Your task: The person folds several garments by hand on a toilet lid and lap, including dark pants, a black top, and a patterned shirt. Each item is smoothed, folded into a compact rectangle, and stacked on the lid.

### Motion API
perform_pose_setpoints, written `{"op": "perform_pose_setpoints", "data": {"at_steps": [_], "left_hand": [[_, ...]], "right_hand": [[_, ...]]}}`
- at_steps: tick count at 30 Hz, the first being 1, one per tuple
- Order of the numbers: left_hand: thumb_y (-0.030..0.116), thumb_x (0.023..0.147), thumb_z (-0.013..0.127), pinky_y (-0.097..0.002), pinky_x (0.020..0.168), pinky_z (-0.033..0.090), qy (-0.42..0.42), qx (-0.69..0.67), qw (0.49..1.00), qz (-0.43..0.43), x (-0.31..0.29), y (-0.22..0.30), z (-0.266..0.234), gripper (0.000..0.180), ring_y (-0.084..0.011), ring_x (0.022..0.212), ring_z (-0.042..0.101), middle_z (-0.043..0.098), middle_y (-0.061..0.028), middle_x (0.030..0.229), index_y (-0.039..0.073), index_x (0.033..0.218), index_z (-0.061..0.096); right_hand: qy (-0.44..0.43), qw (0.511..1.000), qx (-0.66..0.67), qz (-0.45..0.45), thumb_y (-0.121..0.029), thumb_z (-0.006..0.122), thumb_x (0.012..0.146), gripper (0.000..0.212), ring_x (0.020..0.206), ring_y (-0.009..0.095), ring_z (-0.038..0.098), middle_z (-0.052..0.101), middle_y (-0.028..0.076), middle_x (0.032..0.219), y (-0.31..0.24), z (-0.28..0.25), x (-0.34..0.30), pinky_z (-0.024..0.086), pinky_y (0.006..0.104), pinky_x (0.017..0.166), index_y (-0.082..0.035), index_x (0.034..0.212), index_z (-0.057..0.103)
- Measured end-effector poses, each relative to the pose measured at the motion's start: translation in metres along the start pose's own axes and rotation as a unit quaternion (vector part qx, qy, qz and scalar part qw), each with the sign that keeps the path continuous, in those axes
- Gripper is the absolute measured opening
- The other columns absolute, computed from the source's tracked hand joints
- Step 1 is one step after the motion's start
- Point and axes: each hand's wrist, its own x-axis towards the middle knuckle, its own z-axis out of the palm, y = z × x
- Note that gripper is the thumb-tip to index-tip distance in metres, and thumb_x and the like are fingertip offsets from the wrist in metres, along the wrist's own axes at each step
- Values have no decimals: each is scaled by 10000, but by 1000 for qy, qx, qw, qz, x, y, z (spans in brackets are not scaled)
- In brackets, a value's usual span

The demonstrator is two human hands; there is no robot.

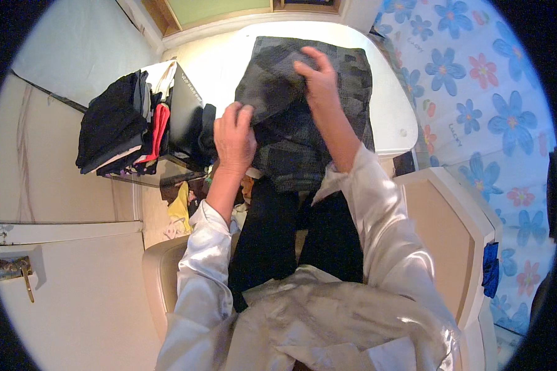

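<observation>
A dark grey checked garment (pixel 291 154), maybe trousers or a shirt, lies partly folded on the white tabletop (pixel 390 123) in front of me. One layer of it is lifted and blurred between my hands. My left hand (pixel 234 139) pinches the garment's left edge, fingers curled over the cloth. Farther forward, my right hand (pixel 320 77) is over the upper part of the garment. Its thumb and fingers are apart, with no cloth visibly between them.
To the left, a black box (pixel 185 117) has a stack of folded dark clothes (pixel 114 120) beside it, with a red piece (pixel 161 130) among them. Loose clothes, one yellow (pixel 179 207), lie below. A flowered curtain (pixel 470 68) hangs right; a cream chair or cabinet panel (pixel 445 229) stands nearer.
</observation>
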Motion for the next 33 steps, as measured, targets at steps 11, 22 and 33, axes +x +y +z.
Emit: {"op": "perform_pose_setpoints", "data": {"at_steps": [11,22,33], "left_hand": [[-27,681,674,-421,785,446,-67,14,995,-67,-47,-5,0,468,-337,916,555,508,-120,986,72,1123,556],[157,897,551,-543,636,491,-173,96,936,-291,-40,14,-15,246,-435,730,663,665,-232,755,88,1097,426],[148,899,556,-545,625,489,-164,101,936,-295,-45,13,-13,282,-431,710,651,662,-203,776,130,1159,448]], "right_hand": [[129,877,-448,-114,-11,716,755,431,1107,334,601,637,155,1161,7,-115,-92,451,379,993,-47,1164,586],[88,886,-391,-233,-48,750,745,403,983,306,667,675,121,1048,27,-84,-22,507,371,884,-94,1116,601],[142,904,-381,-131,-84,738,751,406,1050,346,603,623,145,1085,53,-56,-47,457,402,944,-59,1105,542]]}}
